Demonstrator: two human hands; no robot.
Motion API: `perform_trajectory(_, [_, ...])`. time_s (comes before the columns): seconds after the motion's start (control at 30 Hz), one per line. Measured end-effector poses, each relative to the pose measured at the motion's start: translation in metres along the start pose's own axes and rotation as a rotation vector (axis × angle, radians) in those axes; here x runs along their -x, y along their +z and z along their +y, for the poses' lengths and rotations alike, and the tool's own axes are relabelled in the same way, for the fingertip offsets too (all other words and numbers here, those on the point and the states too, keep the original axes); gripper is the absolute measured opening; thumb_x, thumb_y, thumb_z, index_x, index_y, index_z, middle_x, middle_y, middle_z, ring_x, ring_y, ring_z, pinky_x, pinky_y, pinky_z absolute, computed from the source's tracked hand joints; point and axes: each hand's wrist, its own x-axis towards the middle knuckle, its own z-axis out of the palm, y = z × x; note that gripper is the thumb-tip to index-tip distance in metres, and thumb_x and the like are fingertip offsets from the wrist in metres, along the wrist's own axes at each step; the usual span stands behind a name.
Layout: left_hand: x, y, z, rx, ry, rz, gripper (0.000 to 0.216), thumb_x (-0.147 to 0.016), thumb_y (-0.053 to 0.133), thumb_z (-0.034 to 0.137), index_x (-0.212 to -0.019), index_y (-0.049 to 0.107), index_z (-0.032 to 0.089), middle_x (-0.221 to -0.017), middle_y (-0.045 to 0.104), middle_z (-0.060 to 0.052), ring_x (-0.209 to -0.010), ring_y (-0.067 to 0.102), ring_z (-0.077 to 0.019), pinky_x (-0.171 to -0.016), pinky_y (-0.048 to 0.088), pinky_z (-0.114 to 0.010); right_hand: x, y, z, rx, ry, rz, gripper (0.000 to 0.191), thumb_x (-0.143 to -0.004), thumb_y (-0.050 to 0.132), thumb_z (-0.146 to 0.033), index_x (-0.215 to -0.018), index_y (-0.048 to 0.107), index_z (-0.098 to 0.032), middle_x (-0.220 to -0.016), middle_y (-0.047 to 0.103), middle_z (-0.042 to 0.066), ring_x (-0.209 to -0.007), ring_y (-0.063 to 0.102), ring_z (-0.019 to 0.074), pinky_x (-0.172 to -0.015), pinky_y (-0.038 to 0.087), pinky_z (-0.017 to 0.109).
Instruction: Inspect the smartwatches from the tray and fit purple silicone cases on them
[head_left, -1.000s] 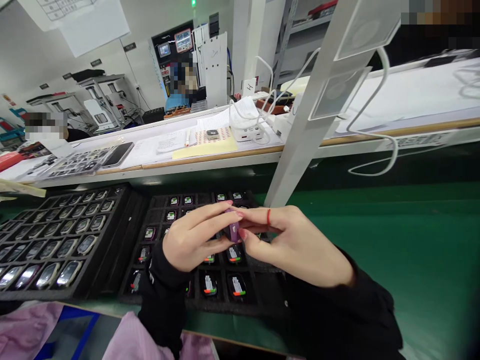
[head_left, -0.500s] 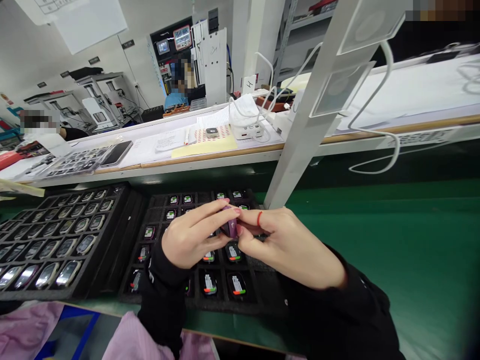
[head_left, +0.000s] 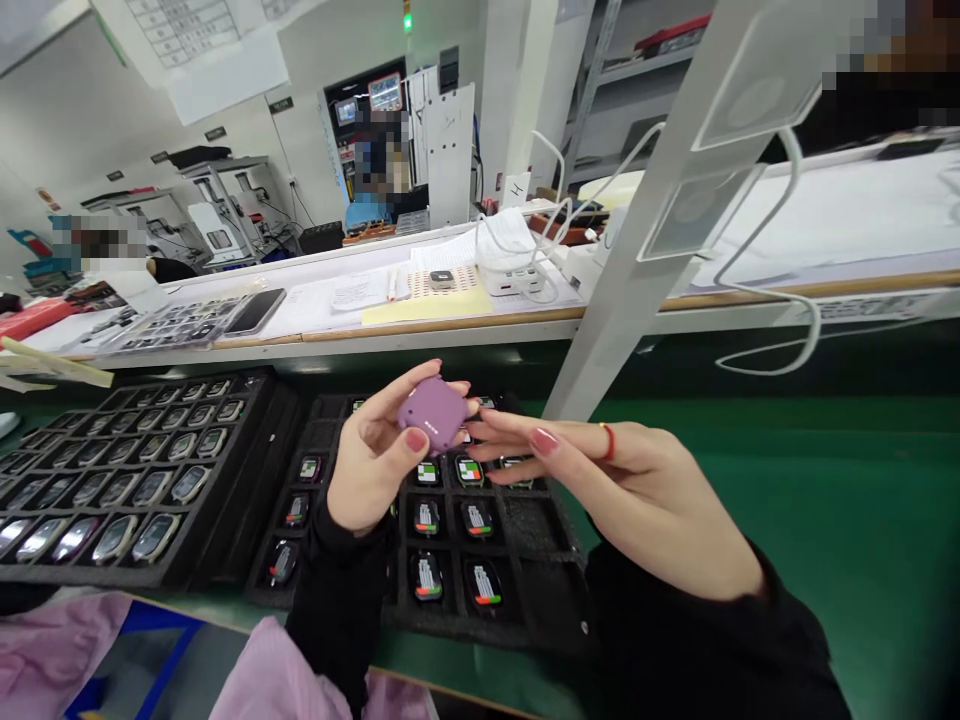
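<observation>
One purple watch case [head_left: 435, 408], just turned flat side to view, sits in the left hand [head_left: 361, 468], the right hand [head_left: 630, 480] loosely spread nearby.

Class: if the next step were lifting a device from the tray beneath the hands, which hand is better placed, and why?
Probably the right hand: it appears to hold nothing and hangs over the tray. The left hand grips the purple device, so it would likely need to let go first.

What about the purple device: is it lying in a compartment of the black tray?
No, the left hand holds the purple device above the black tray, between thumb and fingers.
</observation>
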Motion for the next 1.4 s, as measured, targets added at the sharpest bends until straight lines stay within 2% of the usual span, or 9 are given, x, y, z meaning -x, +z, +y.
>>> perform_trajectory(0.13, [-0.001,-0.002,0.003,0.292,-0.136,-0.025,0.037,-0.092,0.060,0.038,-0.128,0.063,0.026,-0.124,0.065,-0.006,-0.112,0.064,-0.0172,-0.090,0.055,-0.018,0.002,0.002,0.000,-0.048,-0.050,-0.005,0.025,-0.092,0.057,-0.038,-0.113,0.070,-0.032,-0.114,0.067,0.003,-0.090,0.072,0.0128,-0.078,0.063,0.021])
perform_trajectory(0.4, [-0.002,-0.002,0.001,0.332,-0.138,-0.004,0.037,-0.093,0.056,0.040,-0.127,0.064,0.027,-0.123,0.065,-0.006,-0.111,0.065,-0.0162,-0.093,0.054,-0.019,0.000,0.005,0.006,0.024,-0.160,-0.006,0.025,-0.095,0.054,-0.029,-0.113,0.069,-0.037,-0.115,0.066,0.000,-0.093,0.071,0.0133,-0.076,0.064,0.020])
perform_trajectory(0.47, [-0.002,-0.001,0.002,0.321,-0.131,-0.021,0.038,-0.092,0.057,0.039,-0.128,0.063,0.027,-0.124,0.065,-0.006,-0.111,0.064,-0.0163,-0.093,0.054,-0.019,0.000,0.007,0.006,0.088,-0.230,0.039,0.027,-0.094,0.055,-0.024,-0.113,0.069,-0.039,-0.110,0.068,-0.003,-0.088,0.071,0.0100,-0.076,0.064,0.016])
perform_trajectory(0.57, [-0.002,0.001,0.004,0.307,-0.123,-0.071,0.040,-0.091,0.060,0.038,-0.130,0.062,0.027,-0.127,0.063,-0.006,-0.114,0.063,-0.0162,-0.096,0.053,-0.020,0.001,0.010,0.007,0.252,-0.382,0.184,0.036,-0.090,0.059,-0.014,-0.115,0.067,-0.040,-0.098,0.072,-0.007,-0.078,0.070,0.0020,-0.077,0.061,0.007])
perform_trajectory(0.7, [0.000,0.001,0.002,0.180,-0.072,-0.072,0.046,-0.087,0.066,0.039,-0.131,0.060,0.028,-0.127,0.063,-0.008,-0.113,0.063,-0.0156,-0.098,0.051,-0.020,0.000,0.014,0.008,0.514,-0.616,0.305,0.046,-0.084,0.065,-0.007,-0.122,0.065,-0.034,-0.104,0.069,-0.002,-0.086,0.068,0.0026,-0.078,0.059,0.009])
perform_trajectory(0.83, [0.002,0.000,-0.004,0.037,-0.027,-0.025,0.050,-0.079,0.074,0.040,-0.128,0.063,0.030,-0.125,0.064,-0.004,-0.113,0.063,-0.0123,-0.097,0.048,-0.014,-0.004,0.017,0.008,0.693,-0.755,0.285,0.037,-0.082,0.067,-0.006,-0.116,0.066,-0.019,-0.116,0.062,0.008,-0.096,0.063,0.0090,-0.075,0.059,0.017])
perform_trajectory(0.97, [0.000,0.002,-0.005,-0.042,-0.006,0.029,0.051,-0.074,0.078,0.040,-0.123,0.067,0.028,-0.116,0.069,-0.003,-0.105,0.065,-0.0110,-0.091,0.050,-0.012,-0.008,0.018,0.010,0.817,-0.810,0.229,0.034,-0.082,0.065,-0.006,-0.114,0.065,-0.015,-0.122,0.061,0.010,-0.101,0.059,0.0126,-0.073,0.057,0.020])
perform_trajectory(1.13, [-0.002,0.002,-0.003,-0.093,0.016,0.080,0.051,-0.071,0.080,0.038,-0.120,0.069,0.028,-0.107,0.071,-0.003,-0.095,0.067,-0.0103,-0.085,0.053,-0.012,-0.009,0.017,0.014,0.882,-0.860,0.237,0.035,-0.081,0.066,-0.004,-0.115,0.063,-0.012,-0.121,0.064,0.010,-0.098,0.060,0.0143,-0.084,0.055,0.029])
perform_trajectory(1.4, [-0.001,0.000,-0.003,-0.163,0.053,0.089,0.054,-0.072,0.081,0.034,-0.124,0.067,0.027,-0.105,0.072,-0.006,-0.090,0.069,-0.0133,-0.084,0.056,-0.018,-0.013,0.020,0.017,0.868,-0.848,0.227,0.041,-0.083,0.064,-0.006,-0.122,0.060,-0.016,-0.122,0.064,0.009,-0.101,0.063,0.0136,-0.089,0.055,0.028])
